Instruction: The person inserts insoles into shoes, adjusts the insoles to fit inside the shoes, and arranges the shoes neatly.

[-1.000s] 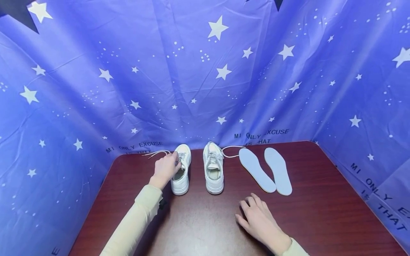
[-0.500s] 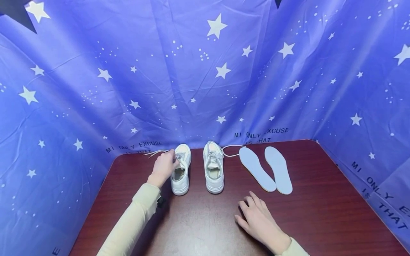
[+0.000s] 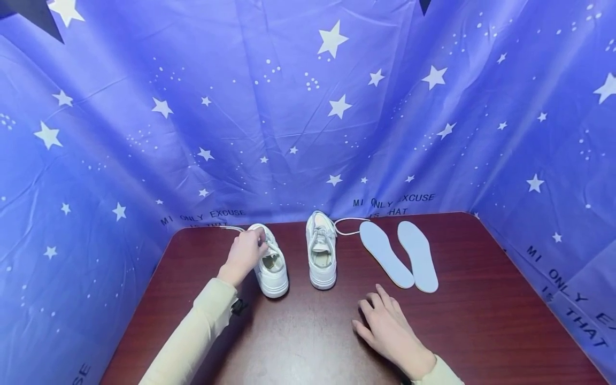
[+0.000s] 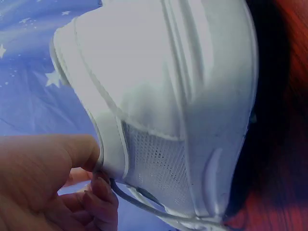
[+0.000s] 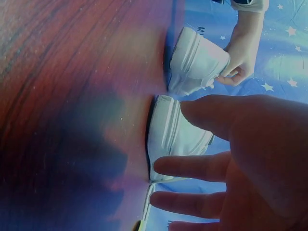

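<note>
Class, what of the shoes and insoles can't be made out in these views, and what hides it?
Head view: the front of the held shoe, partly behind the left hand.
Head view: the undersides of the insoles, facing the table.
Left wrist view: part of the held shoe, cut off by the top edge.
Right wrist view: part of the other shoe, behind the right hand.

on the table, left to right: two shoes, two insoles
</note>
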Demonstrator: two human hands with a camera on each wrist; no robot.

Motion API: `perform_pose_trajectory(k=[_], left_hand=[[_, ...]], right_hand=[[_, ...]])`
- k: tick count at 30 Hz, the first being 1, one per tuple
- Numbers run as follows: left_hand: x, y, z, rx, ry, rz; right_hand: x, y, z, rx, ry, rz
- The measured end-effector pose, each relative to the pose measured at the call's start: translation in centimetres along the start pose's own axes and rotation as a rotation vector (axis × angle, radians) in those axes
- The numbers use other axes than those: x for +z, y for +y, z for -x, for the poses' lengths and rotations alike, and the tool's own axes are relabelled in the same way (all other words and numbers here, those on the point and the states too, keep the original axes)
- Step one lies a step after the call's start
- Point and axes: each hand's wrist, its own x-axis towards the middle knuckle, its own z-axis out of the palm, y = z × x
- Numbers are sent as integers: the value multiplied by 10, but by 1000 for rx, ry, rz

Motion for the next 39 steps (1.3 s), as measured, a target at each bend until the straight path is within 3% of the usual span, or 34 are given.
perform_pose_trajectory(k=[12,22,32,39], left_hand=[[-19,7,25,-16,6,43],[-41,26,45,-1,-20,31],[-47,47,76,55,45,-26],[-43,65,97,108,61,-45]], right_hand=[[-5,-4,0,24,-22,24],[-6,-4,0,23,-20,38],[-6,-5,3,23,27,42],[-6,-3,6,12,36,44]])
